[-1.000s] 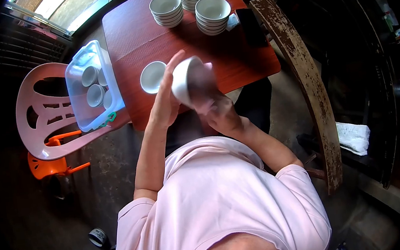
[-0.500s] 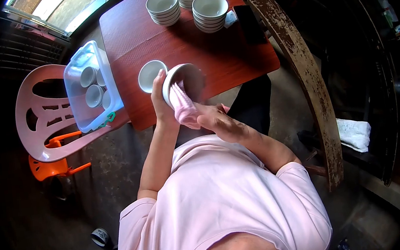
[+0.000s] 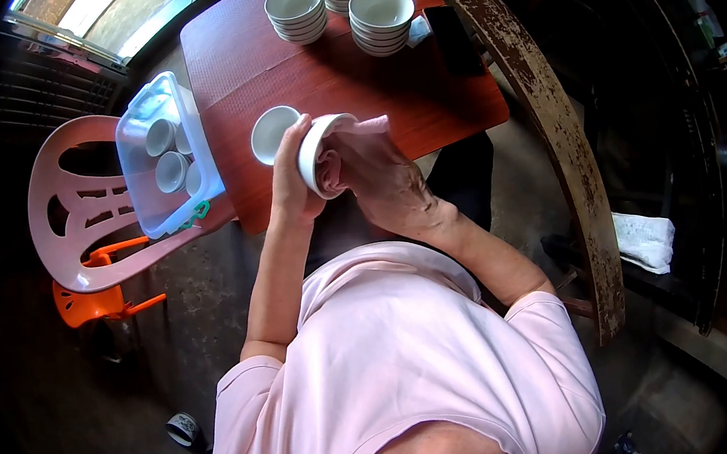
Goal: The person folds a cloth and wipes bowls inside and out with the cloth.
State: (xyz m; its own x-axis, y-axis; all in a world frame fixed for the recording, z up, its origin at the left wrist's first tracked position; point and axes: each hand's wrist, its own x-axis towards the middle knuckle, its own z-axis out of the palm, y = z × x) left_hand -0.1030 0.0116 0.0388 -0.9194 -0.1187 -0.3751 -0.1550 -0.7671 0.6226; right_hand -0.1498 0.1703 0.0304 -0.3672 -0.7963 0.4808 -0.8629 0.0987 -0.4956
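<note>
White and round, the bowl [image 3: 308, 155] is held mid-frame by the left hand [image 3: 289, 180], tipped, mouth facing rightward; pink cloth [image 3: 330, 170] is held inside by the right hand [image 3: 397, 190].

Dim indoors, daylight from upper left
The opening [image 3: 155, 15] glares; shadow darkens the red tabletop [image 3: 233, 81]; right hand [image 3: 395, 186] slightly blurred; fisheye edges black out.

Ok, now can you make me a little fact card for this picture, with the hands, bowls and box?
Left hand: holding a white bowl, tilted
Right hand: holding a pink cloth, partly inside that bowl
Table: reddish-brown
Bowl stacks: three, toward the table's far side
Single bowl: on the table, near the left hand
Box: see-through, left of the table, with white bowls or cups inside
</note>
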